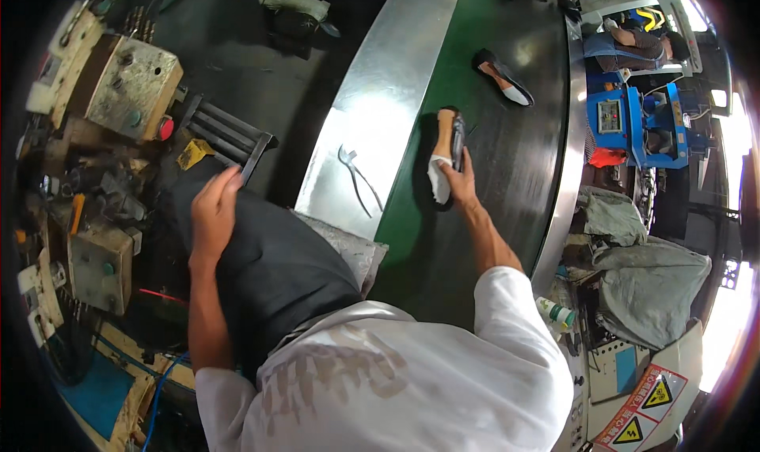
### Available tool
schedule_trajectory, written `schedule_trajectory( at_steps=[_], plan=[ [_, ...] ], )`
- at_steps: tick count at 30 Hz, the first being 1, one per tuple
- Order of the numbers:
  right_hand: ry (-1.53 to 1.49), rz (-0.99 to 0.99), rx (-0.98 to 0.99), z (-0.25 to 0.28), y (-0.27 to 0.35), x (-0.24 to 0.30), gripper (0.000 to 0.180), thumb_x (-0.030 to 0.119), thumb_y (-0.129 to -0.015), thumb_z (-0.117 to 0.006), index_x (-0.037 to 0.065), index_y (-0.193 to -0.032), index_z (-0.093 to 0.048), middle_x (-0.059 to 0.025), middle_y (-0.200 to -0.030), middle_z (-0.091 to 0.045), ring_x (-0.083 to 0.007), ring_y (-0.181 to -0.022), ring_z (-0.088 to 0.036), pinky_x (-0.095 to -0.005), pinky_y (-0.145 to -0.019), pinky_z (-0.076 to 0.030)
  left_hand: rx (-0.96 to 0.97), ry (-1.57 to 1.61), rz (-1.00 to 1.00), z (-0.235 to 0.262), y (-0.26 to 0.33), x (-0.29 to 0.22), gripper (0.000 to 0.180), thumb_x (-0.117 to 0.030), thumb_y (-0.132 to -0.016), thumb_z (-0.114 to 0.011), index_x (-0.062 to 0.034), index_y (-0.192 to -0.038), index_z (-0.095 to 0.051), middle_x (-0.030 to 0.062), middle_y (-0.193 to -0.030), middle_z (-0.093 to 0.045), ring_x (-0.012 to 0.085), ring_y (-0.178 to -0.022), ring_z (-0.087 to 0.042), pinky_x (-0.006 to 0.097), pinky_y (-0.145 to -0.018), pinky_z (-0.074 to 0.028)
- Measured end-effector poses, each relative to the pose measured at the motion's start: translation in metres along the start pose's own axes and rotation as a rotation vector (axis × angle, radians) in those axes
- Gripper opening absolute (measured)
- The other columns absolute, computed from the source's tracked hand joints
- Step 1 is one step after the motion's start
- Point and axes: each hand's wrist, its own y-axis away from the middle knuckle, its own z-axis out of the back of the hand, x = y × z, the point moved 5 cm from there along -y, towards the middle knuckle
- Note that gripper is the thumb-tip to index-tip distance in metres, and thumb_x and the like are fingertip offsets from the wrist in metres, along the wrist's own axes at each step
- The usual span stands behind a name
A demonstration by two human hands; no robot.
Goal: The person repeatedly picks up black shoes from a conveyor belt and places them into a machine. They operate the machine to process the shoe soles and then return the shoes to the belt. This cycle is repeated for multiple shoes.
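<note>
Over the green conveyor belt (412,250), my right hand (461,181) grips an unfinished shoe (446,127) near its white end. The shoe is dark along its sides, with a tan strip down the middle. Its white end points toward me. My left hand (214,214) is raised above my dark-trousered leg, fingers loosely bent and nothing visible in them. A pair of pincers (348,161) with long handles lies on the shiny metal ledge (396,72), between my two hands. Farther up the belt rests another dark shoe with a white tip (507,81).
At the left stands a machine with a worn control box (131,88) and a red button (165,128). A black metal rack (226,131) is beside it. Across the belt are a blue machine (633,123), grey cloth covers (649,286) and another person (637,50).
</note>
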Motion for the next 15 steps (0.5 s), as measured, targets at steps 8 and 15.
schedule_trajectory(
  at_steps=[8,15],
  plan=[
    [-0.041,0.136,0.688,-0.189,0.189,0.186,0.103,0.028,-0.09,-0.087,-0.003,-0.168,-0.027,-0.0219,-0.154,-0.054,-0.0294,-0.131,-0.061,-0.0401,-0.107,-0.053,0.031,0.173,-0.256,0.011,-0.033,-0.071,0.049,-0.009,-0.102,-0.068,-0.0059,-0.15,-0.058,0.0143,-0.15,-0.058,0.0285,-0.13,-0.064,0.04,-0.099,-0.057],
    [0.131,0.312,1.082,-0.305,0.278,0.266,0.107,0.041,-0.084,-0.092,0.006,-0.168,-0.035,-0.0239,-0.158,-0.052,-0.0316,-0.146,-0.051,-0.0431,-0.121,-0.041,-0.476,-0.173,0.008,0.121,0.059,0.023,0.021,-0.012,-0.105,-0.062,0.0029,-0.115,-0.072,0.0251,-0.101,-0.073,0.0449,-0.095,-0.072,0.046,-0.082,-0.056]
  ],
)
